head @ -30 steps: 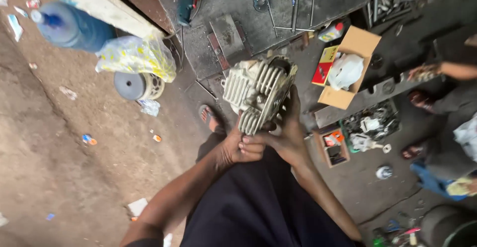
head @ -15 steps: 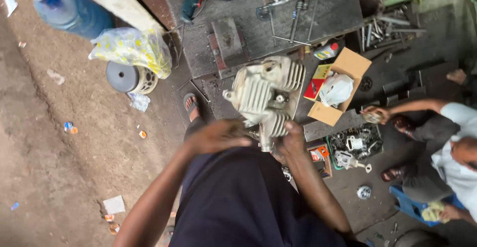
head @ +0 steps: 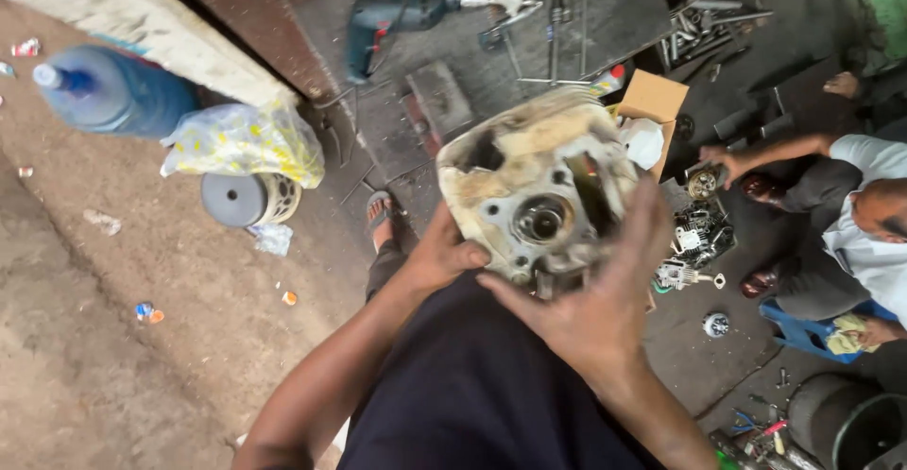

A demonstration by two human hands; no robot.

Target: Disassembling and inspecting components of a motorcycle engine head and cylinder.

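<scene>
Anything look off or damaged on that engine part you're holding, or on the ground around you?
The engine casing, held up by the left hand and right hand, is heavily stained and grimy, with an irregular hole near its upper left. Small litter scraps dot the dirt ground. A blue water jug lies on its side.

At the centre of the frame we see a cast metal engine part, its surface dull, rough and smeared with pale, yellowish grime; the machined hub in its middle looks smoother and greyer. At upper left, the blue water bottle is glossy plastic, and beside it the yellow-patterned bag is thin, crinkled plastic. The box at upper right is matt brown cardboard. The ground is rough, dusty concrete.
</scene>
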